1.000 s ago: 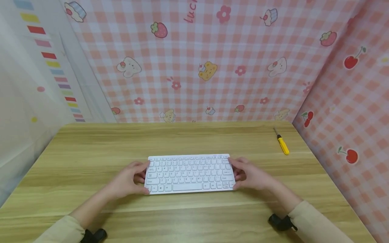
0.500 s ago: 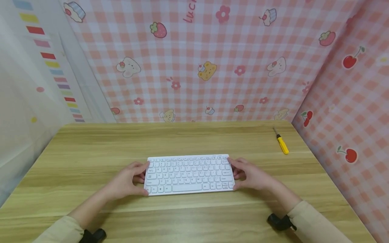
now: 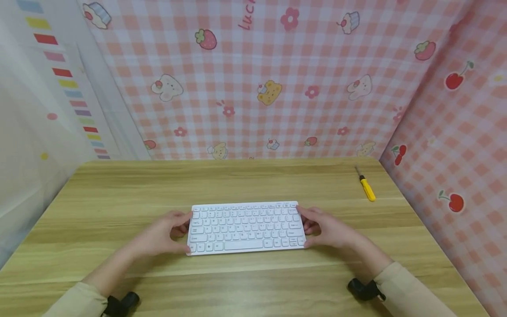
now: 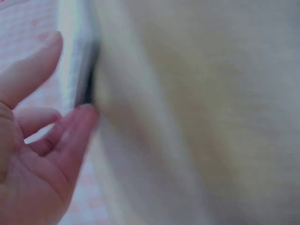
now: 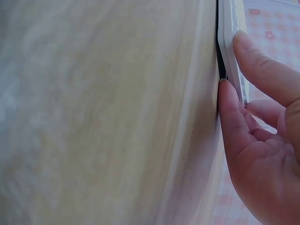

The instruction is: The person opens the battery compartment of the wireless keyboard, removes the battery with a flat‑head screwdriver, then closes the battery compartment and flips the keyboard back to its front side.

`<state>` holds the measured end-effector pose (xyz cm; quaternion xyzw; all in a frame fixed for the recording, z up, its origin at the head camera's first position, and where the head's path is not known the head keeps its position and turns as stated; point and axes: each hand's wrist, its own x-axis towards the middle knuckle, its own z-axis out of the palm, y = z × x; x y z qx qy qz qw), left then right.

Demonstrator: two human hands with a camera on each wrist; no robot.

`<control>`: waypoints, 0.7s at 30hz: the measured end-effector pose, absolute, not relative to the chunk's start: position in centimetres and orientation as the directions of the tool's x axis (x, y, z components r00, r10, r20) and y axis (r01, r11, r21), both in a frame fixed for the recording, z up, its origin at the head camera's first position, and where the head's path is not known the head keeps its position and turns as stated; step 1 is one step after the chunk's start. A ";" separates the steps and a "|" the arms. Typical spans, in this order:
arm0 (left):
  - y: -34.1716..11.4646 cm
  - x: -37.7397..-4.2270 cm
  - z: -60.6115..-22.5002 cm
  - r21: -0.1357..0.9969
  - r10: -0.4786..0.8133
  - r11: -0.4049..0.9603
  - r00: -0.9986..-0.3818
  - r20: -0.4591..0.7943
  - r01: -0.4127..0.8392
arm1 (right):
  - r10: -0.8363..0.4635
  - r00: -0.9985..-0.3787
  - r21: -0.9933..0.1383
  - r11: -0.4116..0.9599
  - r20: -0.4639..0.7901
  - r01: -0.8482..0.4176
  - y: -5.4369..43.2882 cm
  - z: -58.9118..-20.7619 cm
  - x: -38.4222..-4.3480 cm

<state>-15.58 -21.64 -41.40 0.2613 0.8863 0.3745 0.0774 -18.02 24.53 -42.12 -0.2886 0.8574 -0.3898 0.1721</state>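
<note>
A white compact keyboard [image 3: 245,226] lies level in the middle of the wooden table, its keys facing up. At its left end, my left hand [image 3: 160,235] has its thumb at the near corner and a finger at the far corner. The left wrist view is blurred, with the left hand's fingertips [image 4: 86,112] at the keyboard's edge. My right hand [image 3: 326,229] grips the opposite end. In the right wrist view, the right thumb [image 5: 246,44] lies on the keyboard's upper side, and another finger reaches its underside. The remaining fingers are partly hidden.
A screwdriver [image 3: 367,188] with a yellow handle lies at the table's right rear. Pink checked cloth [image 3: 237,66] hangs along the back and right side. Black devices [image 3: 362,289] are strapped at both wrists.
My left hand shifts slightly to the left, its fingertips covering less of the keyboard's edge than before. The keyboard and my right hand stay nearly where they were.
</note>
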 end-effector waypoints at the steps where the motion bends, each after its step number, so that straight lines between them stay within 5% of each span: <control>1: -21.8 -15.7 -41.1 0.674 0.514 0.607 -0.855 0.072 0.421 | -0.630 -0.773 -0.768 0.529 -0.071 -0.361 24.5 -42.1 -18.1; 10: -20.1 -17.0 -38.7 0.636 0.501 0.587 -0.841 0.201 0.502 | -0.634 -0.770 -0.777 0.523 -0.078 -0.351 24.6 -42.4 -18.2; 21: -11.9 -17.3 -39.5 0.651 0.531 0.545 -0.818 0.220 0.529 | -0.631 -0.772 -0.787 0.512 -0.071 -0.346 24.7 -42.2 -18.0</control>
